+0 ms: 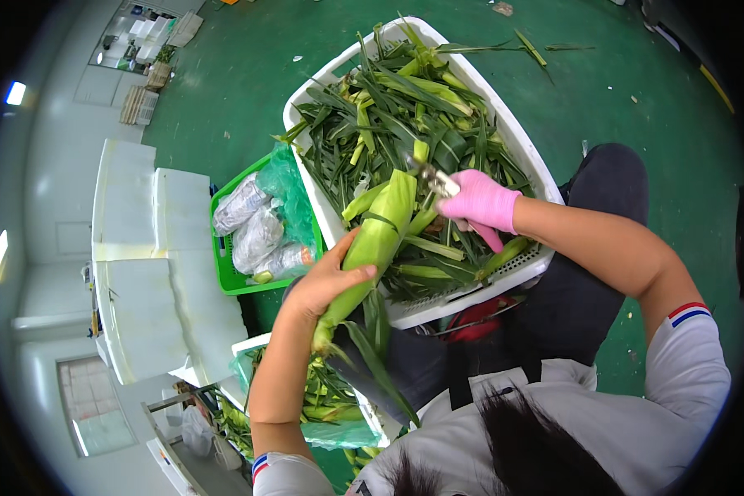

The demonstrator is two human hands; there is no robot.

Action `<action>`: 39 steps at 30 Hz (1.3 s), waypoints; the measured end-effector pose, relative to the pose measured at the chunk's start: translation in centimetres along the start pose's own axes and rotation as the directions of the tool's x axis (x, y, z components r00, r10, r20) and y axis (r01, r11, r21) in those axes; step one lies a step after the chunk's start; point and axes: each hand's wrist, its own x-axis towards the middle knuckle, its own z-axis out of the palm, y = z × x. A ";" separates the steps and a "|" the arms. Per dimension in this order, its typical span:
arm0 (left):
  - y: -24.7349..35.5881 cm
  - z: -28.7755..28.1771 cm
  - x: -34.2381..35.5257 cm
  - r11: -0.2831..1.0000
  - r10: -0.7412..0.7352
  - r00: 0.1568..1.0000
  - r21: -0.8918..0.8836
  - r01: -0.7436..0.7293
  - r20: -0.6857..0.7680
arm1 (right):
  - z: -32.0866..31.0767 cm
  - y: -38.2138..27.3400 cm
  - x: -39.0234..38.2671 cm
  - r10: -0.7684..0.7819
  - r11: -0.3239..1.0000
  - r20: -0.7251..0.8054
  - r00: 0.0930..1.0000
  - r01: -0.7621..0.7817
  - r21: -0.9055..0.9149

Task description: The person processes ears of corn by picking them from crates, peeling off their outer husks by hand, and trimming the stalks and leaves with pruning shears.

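Note:
My bare left hand (331,281) grips a green corn ear (372,248) in its husk, with long leaves trailing below it. My right hand (475,198), in a pink glove, holds metal-and-white hand shears (434,178) close to the top of the ear. Under both lies a large white perforated basket (537,165) heaped with corn husks and leaves (426,107). Part of the shears' blades is blurred.
A green crate (241,288) with wrapped bags stands left of the basket. Stacked white foam boxes (130,207) stand farther left. A white box (368,417) with corn lies below. My bent knee (603,174) is at the right, over green floor (198,99).

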 end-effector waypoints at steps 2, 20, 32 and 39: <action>0.2 1.5 0.3 0.978 0.163 0.980 0.153 -0.145 -0.115 | -0.3 -1.3 0.6 -0.106 0.953 -0.031 0.994 0.110 0.283; -0.2 3.3 5.0 0.604 0.265 0.895 -0.662 -0.444 -0.358 | -5.4 -5.0 2.6 -0.461 0.743 -0.568 0.682 -0.054 -0.667; 3.2 4.0 4.0 0.722 0.468 0.476 0.012 -0.691 -0.745 | 3.7 -2.0 -5.0 -0.046 0.870 0.451 0.891 -0.186 0.456; 3.9 9.5 6.1 0.438 0.126 0.452 -0.359 -0.824 -0.883 | 4.6 -1.0 -3.3 -0.144 0.930 0.129 0.981 0.090 0.357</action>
